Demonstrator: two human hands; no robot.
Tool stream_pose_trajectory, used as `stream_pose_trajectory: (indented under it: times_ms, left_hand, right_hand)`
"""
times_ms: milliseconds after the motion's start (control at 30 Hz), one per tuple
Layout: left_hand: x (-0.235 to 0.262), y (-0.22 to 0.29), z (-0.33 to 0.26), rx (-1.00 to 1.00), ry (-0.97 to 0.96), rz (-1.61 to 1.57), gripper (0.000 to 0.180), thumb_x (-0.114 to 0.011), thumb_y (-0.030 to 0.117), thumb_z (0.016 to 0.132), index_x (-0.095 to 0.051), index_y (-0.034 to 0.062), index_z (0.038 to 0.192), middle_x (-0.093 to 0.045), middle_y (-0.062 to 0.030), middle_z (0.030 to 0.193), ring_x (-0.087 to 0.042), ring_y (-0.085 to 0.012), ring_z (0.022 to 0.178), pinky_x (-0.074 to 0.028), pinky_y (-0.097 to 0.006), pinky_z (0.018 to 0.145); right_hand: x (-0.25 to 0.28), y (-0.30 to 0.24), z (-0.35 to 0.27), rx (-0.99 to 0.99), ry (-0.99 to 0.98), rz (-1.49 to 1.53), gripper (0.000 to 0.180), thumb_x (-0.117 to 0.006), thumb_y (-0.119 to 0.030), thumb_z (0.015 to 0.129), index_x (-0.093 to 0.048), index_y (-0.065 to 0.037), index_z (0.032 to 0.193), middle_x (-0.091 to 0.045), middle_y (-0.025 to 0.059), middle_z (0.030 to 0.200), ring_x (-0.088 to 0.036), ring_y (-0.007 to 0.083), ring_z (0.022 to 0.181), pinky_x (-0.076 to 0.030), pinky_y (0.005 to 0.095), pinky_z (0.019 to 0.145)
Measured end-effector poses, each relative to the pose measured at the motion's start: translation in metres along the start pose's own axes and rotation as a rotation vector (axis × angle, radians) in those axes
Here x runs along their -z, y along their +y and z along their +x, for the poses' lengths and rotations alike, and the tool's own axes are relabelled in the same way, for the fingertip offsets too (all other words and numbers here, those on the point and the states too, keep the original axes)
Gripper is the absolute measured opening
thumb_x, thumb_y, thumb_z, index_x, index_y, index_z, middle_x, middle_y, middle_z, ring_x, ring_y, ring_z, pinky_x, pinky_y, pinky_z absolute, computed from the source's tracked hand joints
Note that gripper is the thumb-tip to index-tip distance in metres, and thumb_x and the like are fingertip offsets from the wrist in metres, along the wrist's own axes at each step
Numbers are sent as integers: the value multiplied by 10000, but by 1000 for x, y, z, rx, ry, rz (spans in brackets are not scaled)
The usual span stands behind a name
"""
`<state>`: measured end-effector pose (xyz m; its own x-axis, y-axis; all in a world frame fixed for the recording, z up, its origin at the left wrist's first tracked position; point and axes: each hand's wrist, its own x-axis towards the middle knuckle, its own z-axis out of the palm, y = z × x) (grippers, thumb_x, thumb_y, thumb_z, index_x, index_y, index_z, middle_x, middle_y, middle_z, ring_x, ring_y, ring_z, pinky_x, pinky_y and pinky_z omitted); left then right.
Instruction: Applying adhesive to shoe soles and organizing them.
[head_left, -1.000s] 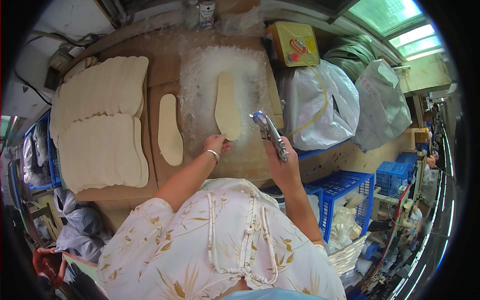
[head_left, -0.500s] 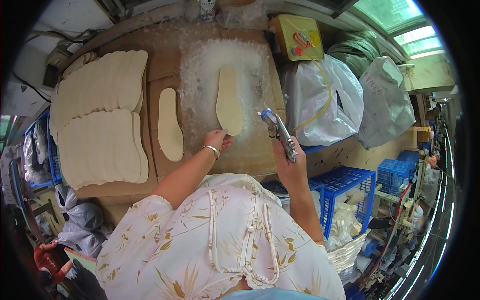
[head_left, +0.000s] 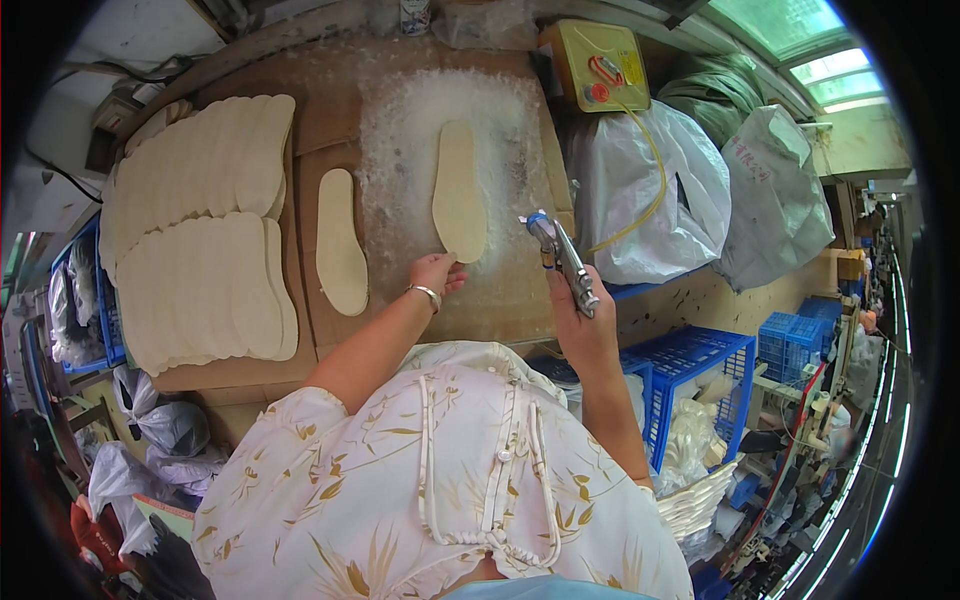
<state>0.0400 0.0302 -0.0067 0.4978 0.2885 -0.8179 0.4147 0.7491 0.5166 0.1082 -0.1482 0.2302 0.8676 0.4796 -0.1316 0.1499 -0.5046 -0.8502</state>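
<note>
A pale cream insole point(head_left: 458, 190) lies flat on a patch of cardboard coated with white, fibrous residue. My left hand point(head_left: 437, 272) pinches the insole's near, heel end between thumb and fingers; a bracelet circles that wrist. In my right hand point(head_left: 582, 318) is a metal spray gun point(head_left: 568, 262) with a blue-and-white nozzle end, held just right of the coated patch and pointing away from me. A second insole point(head_left: 341, 243) rests on bare cardboard to the left. Further left, overlapping insoles are stacked in two rows point(head_left: 200, 290).
A yellow container point(head_left: 598, 65) with a red cap and a yellow hose point(head_left: 655, 205) stands at the back right, beside white plastic sacks point(head_left: 650, 190). Blue crates point(head_left: 700, 365) are below the table's right side. A can point(head_left: 414, 16) stands at the far edge.
The whole view has shifted slightly, so the table sits a little higher in it. My left hand remains at the insole's heel, and the right still holds the spray gun.
</note>
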Motion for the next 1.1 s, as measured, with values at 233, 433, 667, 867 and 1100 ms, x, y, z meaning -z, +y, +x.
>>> stream_pose_trajectory:
  times_ms: [233,433,667,867,1100]
  left_hand:
    - [1,0,1,3,8,-8,206,-592,187,896,-574,8,994,-647,-107,933,-657,-202,752,-548,-287,605]
    - [1,-1,3,4,2,-8,209,-590,187,897,-577,6,1000,-648,-103,929,-657,-199,759,-547,-286,609]
    - [1,-1,2,10,3,3,210,-591,191,897,-577,8,1000,-649,-103,926,-657,-201,762,-545,-289,621]
    - [1,-1,2,15,17,-1,206,-590,187,897,-576,9,1001,-651,-101,922,-658,-201,759,-545,-289,624]
    - [0,-2,1,20,11,3,191,-587,175,897,-573,9,989,-651,-102,917,-663,-206,757,-547,-288,612]
  right_hand:
    - [-1,-1,-5,38,-11,-7,194,-614,-193,916,-552,-13,954,-541,85,649,-473,147,562,-419,286,542]
    - [-2,2,-11,124,-22,20,211,-614,-212,918,-549,-13,940,-512,64,606,-450,130,536,-407,281,515]
    - [1,5,-12,85,-14,-10,202,-608,-206,919,-555,-15,958,-537,89,641,-470,151,550,-423,292,534]
    - [1,4,-10,18,-2,21,205,-619,-200,912,-556,-11,956,-539,77,632,-466,140,551,-420,288,532]
    - [1,4,-12,85,-32,32,191,-620,-190,910,-559,-17,964,-531,71,651,-461,129,570,-412,274,545]
